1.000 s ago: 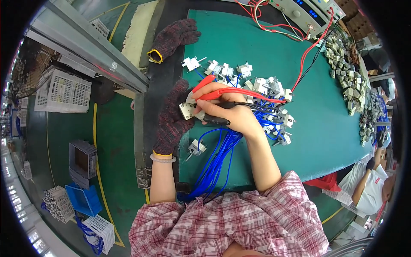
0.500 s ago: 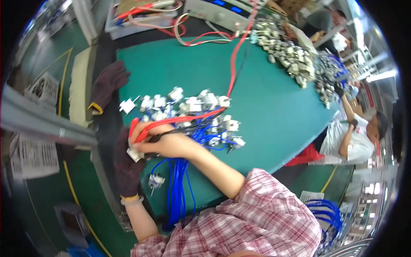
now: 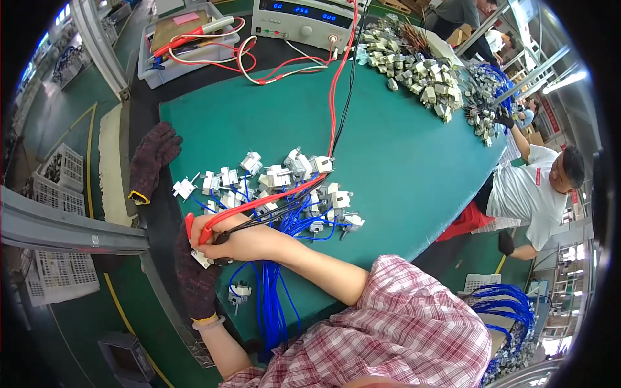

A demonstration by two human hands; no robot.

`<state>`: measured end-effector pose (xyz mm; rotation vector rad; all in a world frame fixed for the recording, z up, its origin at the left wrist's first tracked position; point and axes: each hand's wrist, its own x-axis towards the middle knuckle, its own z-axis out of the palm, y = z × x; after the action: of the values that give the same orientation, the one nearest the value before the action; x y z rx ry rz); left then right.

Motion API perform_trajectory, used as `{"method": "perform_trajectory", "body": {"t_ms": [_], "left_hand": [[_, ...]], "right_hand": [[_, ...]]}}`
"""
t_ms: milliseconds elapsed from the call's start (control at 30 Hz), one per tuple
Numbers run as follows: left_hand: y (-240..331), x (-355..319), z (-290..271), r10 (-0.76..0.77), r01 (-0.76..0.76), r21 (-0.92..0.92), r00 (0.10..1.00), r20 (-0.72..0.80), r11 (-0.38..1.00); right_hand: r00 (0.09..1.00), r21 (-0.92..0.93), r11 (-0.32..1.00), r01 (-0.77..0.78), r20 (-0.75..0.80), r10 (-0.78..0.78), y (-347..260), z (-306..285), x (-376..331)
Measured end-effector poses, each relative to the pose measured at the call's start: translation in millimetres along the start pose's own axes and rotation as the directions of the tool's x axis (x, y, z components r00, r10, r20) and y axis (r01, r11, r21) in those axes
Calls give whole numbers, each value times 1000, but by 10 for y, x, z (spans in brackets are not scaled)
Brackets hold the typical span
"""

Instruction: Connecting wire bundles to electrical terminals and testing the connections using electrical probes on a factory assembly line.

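Observation:
My left hand [image 3: 196, 288], in a dark maroon knit glove, closes around a small white block-shaped part [image 3: 201, 259]. Only part of that piece shows between the hands. My bare right hand [image 3: 249, 244] pinches red-handled test probes [image 3: 189, 225] and brings them against the held part; the tips are hidden. Red and black leads [image 3: 275, 195] run from this hand across several white parts [image 3: 275, 176] with metal pins and blue wires. A bundle of blue wires [image 3: 272, 304] hangs toward my body below my right forearm. One loose part [image 3: 239, 293] lies beside the bundle.
A bench power supply [image 3: 304, 26] with a blue display stands at the back, left of a heap of white parts [image 3: 414, 71]. A plastic bin [image 3: 155, 76] holds tools. An empty maroon glove [image 3: 154, 158] lies at the left edge of the green mat [image 3: 401, 168]. A co-worker [image 3: 533, 184] is at right.
The view has shifted, so the bench appears slightly lower and further left. Both my hands keep their hold on part and probes. The co-worker's near arm has swung outward, away from the body.

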<state>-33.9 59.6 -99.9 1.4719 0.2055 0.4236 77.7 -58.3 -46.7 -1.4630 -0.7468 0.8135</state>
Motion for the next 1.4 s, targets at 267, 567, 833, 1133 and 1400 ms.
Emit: {"method": "perform_trajectory", "body": {"t_ms": [267, 567, 833, 1133, 1400], "left_hand": [[211, 16, 13, 63, -58, 251, 998, -12, 966], [359, -865, -323, -130, 174, 477, 984, -124, 862], [851, -765, -283, -522, 291, 863, 852, -37, 413], [31, 941, -448, 286, -246, 967, 933, 218, 63], [-298, 895, -433, 211, -155, 449, 974, -78, 880]], "right_hand": [[1000, -45, 999, 20, 0, -20, 187, 66, 45], [865, 523, 734, 433, -471, -175, 15, -247, 22], [800, 559, 621, 549, -567, -197, 112, -236, 50], [823, 574, 666, 477, -558, -109, 103, -217, 27], [826, 592, 659, 465, -558, -82, 153, -258, 55]]}}
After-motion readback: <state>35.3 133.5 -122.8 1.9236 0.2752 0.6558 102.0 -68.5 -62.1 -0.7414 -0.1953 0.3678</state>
